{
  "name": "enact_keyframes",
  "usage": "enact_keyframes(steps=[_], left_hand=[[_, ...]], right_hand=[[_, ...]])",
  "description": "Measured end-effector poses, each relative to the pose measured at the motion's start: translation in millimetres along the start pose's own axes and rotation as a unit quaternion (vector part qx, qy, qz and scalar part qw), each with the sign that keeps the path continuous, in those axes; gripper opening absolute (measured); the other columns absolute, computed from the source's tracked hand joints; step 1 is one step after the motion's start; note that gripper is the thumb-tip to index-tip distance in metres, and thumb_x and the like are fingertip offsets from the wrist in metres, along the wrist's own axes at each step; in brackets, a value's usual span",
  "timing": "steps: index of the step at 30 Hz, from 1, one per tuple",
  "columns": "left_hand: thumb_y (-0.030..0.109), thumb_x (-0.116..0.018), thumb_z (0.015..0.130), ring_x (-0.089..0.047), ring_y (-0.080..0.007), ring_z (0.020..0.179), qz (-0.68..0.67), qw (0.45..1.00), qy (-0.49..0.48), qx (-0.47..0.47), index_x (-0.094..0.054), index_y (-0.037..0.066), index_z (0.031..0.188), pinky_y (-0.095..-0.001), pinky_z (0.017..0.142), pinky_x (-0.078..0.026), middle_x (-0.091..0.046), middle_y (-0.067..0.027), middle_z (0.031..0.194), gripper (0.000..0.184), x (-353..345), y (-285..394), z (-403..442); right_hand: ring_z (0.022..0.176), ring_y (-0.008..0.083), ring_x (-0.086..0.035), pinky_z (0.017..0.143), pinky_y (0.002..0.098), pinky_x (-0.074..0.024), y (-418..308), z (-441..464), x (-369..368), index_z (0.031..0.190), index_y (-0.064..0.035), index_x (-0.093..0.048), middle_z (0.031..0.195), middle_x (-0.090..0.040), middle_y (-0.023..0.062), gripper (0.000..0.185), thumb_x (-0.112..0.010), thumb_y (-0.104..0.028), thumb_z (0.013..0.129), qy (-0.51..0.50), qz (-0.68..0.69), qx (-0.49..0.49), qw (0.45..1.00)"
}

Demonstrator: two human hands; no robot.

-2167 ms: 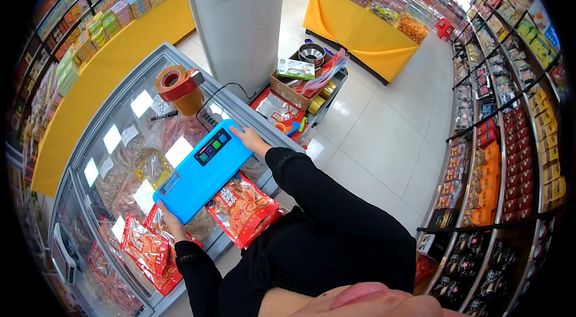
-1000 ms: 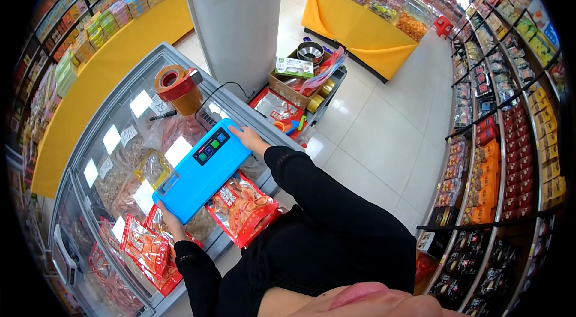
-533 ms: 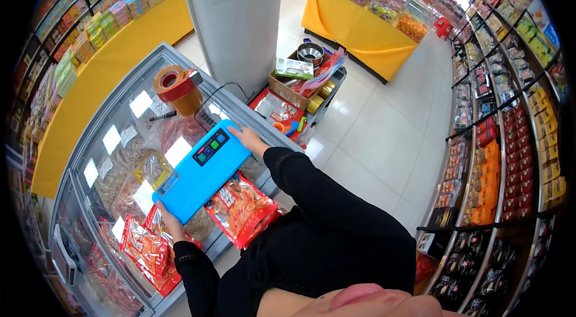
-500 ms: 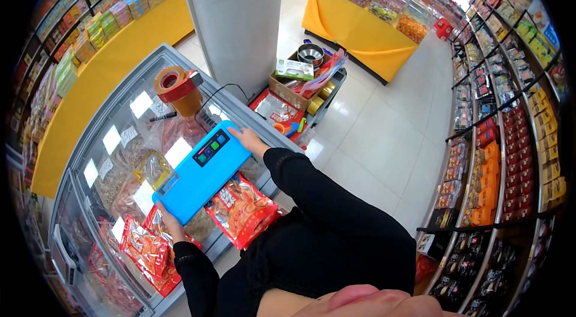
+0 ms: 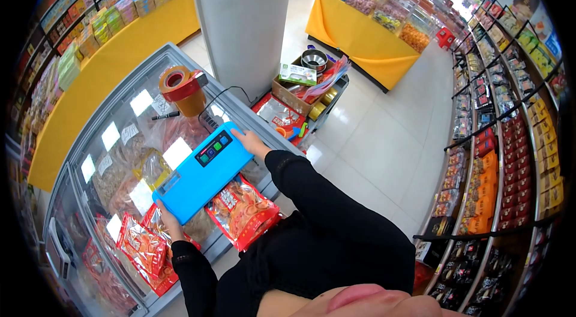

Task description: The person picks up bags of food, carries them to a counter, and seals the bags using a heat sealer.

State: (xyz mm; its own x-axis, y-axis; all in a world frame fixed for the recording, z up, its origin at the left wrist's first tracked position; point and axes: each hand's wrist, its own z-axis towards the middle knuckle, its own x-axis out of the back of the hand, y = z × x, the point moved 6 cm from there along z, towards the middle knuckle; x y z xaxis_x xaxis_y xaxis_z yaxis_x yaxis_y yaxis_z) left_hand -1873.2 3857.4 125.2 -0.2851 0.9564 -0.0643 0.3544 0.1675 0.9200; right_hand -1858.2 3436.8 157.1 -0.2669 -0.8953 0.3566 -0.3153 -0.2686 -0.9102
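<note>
A blue vacuum sealer (image 5: 201, 180) with a black button panel rests on the glass-topped freezer. My left hand (image 5: 171, 221) grips its near left end, fingers partly hidden by the casing. At the far right end, my right hand (image 5: 251, 142) is closed on the corner beside the panel. A red and clear snack bag (image 5: 245, 212) sticks out from under the sealer's front edge toward my body; its upper end is hidden. More filled red bags (image 5: 144, 251) lie on the glass to the left of my left hand.
Rolls of tape (image 5: 183, 90) and a black pen (image 5: 165, 116) sit behind the sealer on the freezer (image 5: 71, 164). A cord runs toward a white pillar (image 5: 243, 29). Beside it stands a box of supplies (image 5: 294, 98). Stocked shelves (image 5: 510, 179) line the right side.
The view has shifted slightly. Both hands stay on the ends of the sealer, and the bag remains under its front edge.
</note>
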Motion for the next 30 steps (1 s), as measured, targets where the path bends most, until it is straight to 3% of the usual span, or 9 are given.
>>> enact_keyframes(steps=[6,15,18,23,25,27,30], left_hand=[[0.061,-0.04,0.077,-0.052,-0.0196,0.091,0.076,0.996,0.045,0.012,-0.046,-0.007,0.111,-0.0268,0.082,-0.039,-0.054,-0.0112,0.105,0.076,10,-4,6],[0.061,-0.042,0.076,-0.052,-0.0198,0.092,0.011,0.999,0.034,0.013,-0.046,-0.007,0.111,-0.0268,0.082,-0.039,-0.053,-0.0116,0.105,0.076,8,-10,11],[0.056,-0.042,0.079,-0.052,-0.018,0.085,0.001,0.999,0.037,-0.015,-0.051,-0.009,0.103,-0.0262,0.077,-0.04,-0.056,-0.0102,0.097,0.07,5,-5,6],[0.057,-0.042,0.079,-0.051,-0.0185,0.087,0.0,0.999,0.044,-0.008,-0.049,-0.01,0.105,-0.026,0.079,-0.039,-0.055,-0.0107,0.1,0.072,-6,13,-16],[0.057,-0.042,0.079,-0.051,-0.0185,0.087,0.002,0.999,0.042,-0.02,-0.049,-0.01,0.106,-0.0261,0.08,-0.039,-0.054,-0.011,0.101,0.072,-5,12,-12],[0.057,-0.042,0.079,-0.051,-0.0186,0.088,0.002,0.999,0.039,-0.03,-0.049,-0.01,0.106,-0.0262,0.08,-0.039,-0.054,-0.0112,0.102,0.072,-3,11,-10],[0.058,-0.042,0.079,-0.047,-0.021,0.1,-0.001,1.0,0.005,-0.004,-0.039,-0.007,0.118,-0.0276,0.088,-0.034,-0.047,-0.0121,0.115,0.075,-3,5,-7]], right_hand=[[0.093,0.0334,-0.054,0.081,0.0334,-0.0405,2,4,-2,0.105,0.0147,-0.047,0.097,-0.054,0.028,0.085,-0.042,-0.064,0.072,-0.029,0.018,-0.009,0.999],[0.096,0.0337,-0.053,0.083,0.0336,-0.0395,3,2,-1,0.107,0.0163,-0.044,0.1,-0.052,0.0293,0.088,-0.043,-0.065,0.072,-0.026,0.03,0.003,0.999],[0.096,0.0336,-0.052,0.083,0.0334,-0.0394,1,0,0,0.107,0.0161,-0.044,0.1,-0.052,0.0291,0.088,-0.043,-0.065,0.072,-0.009,0.024,0.011,1.0],[0.094,0.0329,-0.054,0.082,0.0329,-0.0403,-2,0,3,0.106,0.0144,-0.046,0.098,-0.054,0.0274,0.086,-0.043,-0.064,0.072,0.009,0.015,0.016,1.0],[0.092,0.032,-0.055,0.08,0.0327,-0.0411,-6,-5,2,0.104,0.0126,-0.049,0.097,-0.055,0.0262,0.084,-0.043,-0.064,0.072,-0.048,0.05,0.007,0.998],[0.093,0.0315,-0.054,0.08,0.0324,-0.0412,-8,-5,3,0.106,0.0141,-0.047,0.098,-0.054,0.0266,0.084,-0.043,-0.064,0.073,-0.038,0.042,0.009,0.998],[0.093,0.031,-0.054,0.08,0.0322,-0.0414,-8,-7,5,0.108,0.0155,-0.044,0.1,-0.053,0.0269,0.086,-0.044,-0.063,0.073,-0.031,0.035,0.006,0.999]])
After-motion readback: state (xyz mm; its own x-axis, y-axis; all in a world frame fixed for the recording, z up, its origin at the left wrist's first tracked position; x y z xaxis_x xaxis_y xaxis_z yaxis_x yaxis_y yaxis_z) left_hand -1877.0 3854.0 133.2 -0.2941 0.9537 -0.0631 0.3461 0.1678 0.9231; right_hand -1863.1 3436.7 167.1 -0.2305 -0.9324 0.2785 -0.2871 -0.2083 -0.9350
